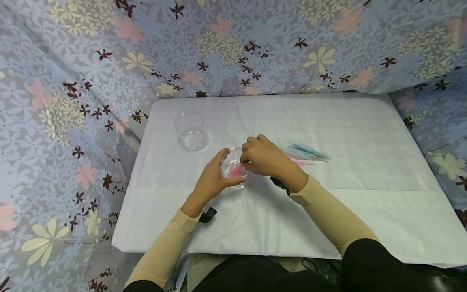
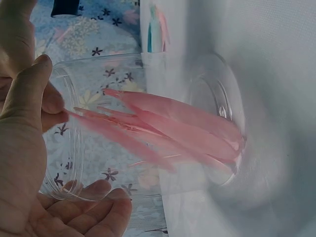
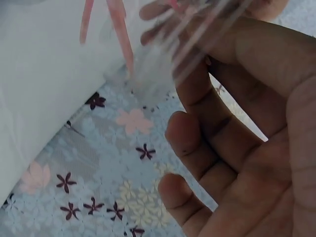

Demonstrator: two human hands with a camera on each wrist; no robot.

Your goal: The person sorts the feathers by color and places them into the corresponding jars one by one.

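My left hand [image 1: 211, 178] grips a clear plastic jar [image 1: 224, 165] near its rim, thumb along the near side. Inside lie several thin, pink, feather-like strips [image 2: 185, 116], their lower ends at the jar's base in the left wrist view. Over the mouth is my right hand [image 1: 265, 159], thumb and fingertips pinching the end of one pink strip [image 2: 118, 136] that slants down into the jar. In the right wrist view its other fingers [image 3: 182, 131] are bent and hold nothing.
A second clear jar [image 1: 189, 122] stands farther back on the left of the white-covered table [image 1: 365, 138]. Right of my right hand lies a loose bundle of blue strips [image 1: 308, 152] with pink strips [image 1: 303, 162] beside it. A flowered cloth [image 1: 255, 48] hangs behind the table.
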